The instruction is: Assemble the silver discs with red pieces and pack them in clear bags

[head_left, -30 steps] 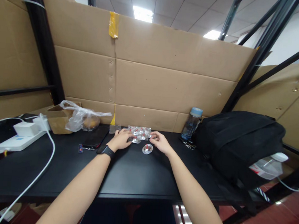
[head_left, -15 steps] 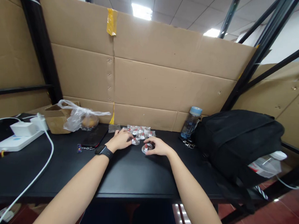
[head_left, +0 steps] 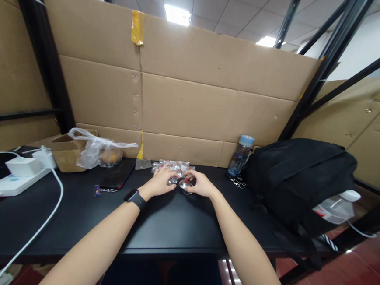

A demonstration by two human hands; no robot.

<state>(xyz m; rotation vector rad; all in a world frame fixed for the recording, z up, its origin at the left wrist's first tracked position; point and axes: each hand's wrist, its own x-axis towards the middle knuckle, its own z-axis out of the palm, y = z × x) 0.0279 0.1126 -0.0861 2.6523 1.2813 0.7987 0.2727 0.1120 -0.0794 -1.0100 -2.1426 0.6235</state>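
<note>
Near the back of the black tabletop, my right hand (head_left: 201,185) pinches a small round silver disc with a red knob (head_left: 184,184), held low over the surface. A clear, ring-like edge shows just beneath that disc. My left hand (head_left: 160,182), with a dark watch (head_left: 135,198) on its wrist, curls its fingers around a small clear-wrapped disc (head_left: 173,181) at the front of a group. Several more clear-wrapped discs with red parts (head_left: 171,163) lie behind both hands, partly hidden by the fingers.
A flat clear wrapper (head_left: 143,164), a dark phone (head_left: 117,176) and a tied plastic bag (head_left: 92,152) sit to the left. Further left is a white power strip (head_left: 15,182) with a cable. On the right stand a water bottle (head_left: 240,156) and a black backpack (head_left: 301,177).
My right hand has lifted the disc slightly off the table, tilting it. My left hand has shifted right, closing around the nearest wrapped disc. The view has moved slightly.
</note>
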